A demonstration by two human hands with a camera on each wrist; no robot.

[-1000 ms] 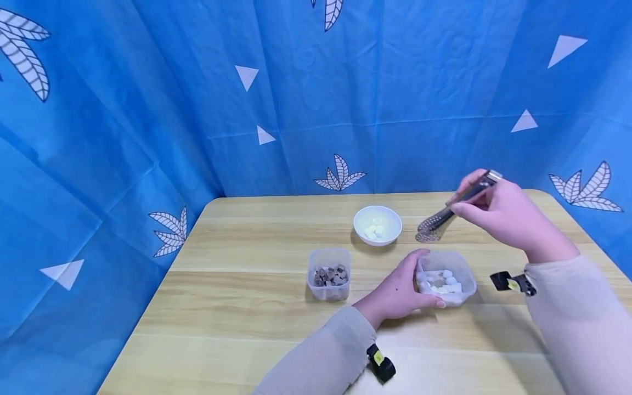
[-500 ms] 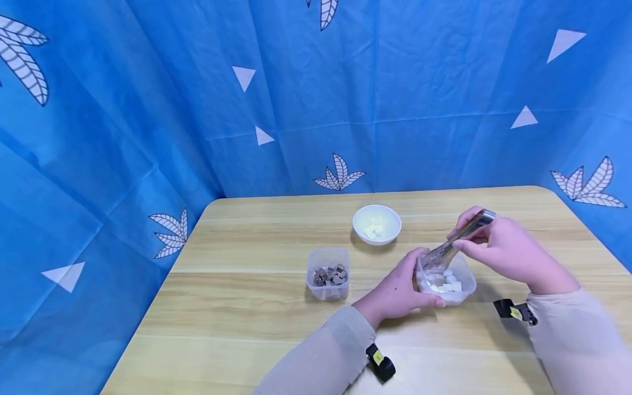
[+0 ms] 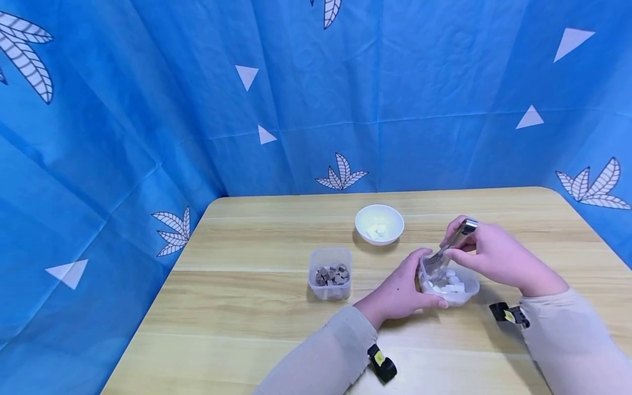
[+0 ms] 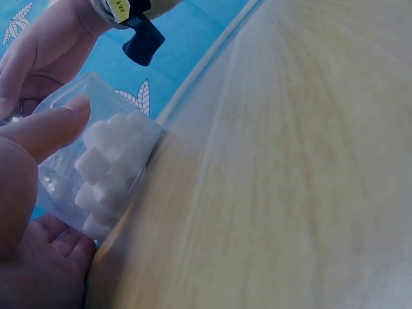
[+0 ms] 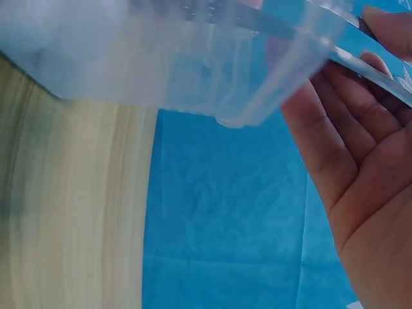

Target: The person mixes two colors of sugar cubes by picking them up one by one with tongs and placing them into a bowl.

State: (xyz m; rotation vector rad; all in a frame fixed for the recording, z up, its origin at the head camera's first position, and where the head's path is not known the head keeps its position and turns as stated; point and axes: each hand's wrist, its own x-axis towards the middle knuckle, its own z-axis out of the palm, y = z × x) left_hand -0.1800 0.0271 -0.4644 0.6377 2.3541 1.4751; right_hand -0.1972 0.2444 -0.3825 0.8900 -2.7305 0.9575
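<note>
Tongs [image 3: 450, 245], slim and metal, dip into the clear tub [image 3: 466, 292] of white cubes [image 3: 450, 285] on the table [image 3: 237, 307]. The right hand [image 3: 494, 255] pinches them near the top end, fingers curled round both arms. The left hand [image 3: 397, 291] holds the tub's near side, thumb and fingers curved against its wall; the left wrist view shows the thumb [image 4: 48, 129] on the rim. The cubes look light and probably crumbly, so a gentle squeeze across flat faces should suit them. The tongs are stiff and smooth, so a cube could slip. The tub seems thin and light and likely to slide unless braced. A white bowl [image 3: 379, 224] with a few cubes stands beyond; a tub of brown pieces [image 3: 329, 273] sits to the left.
</note>
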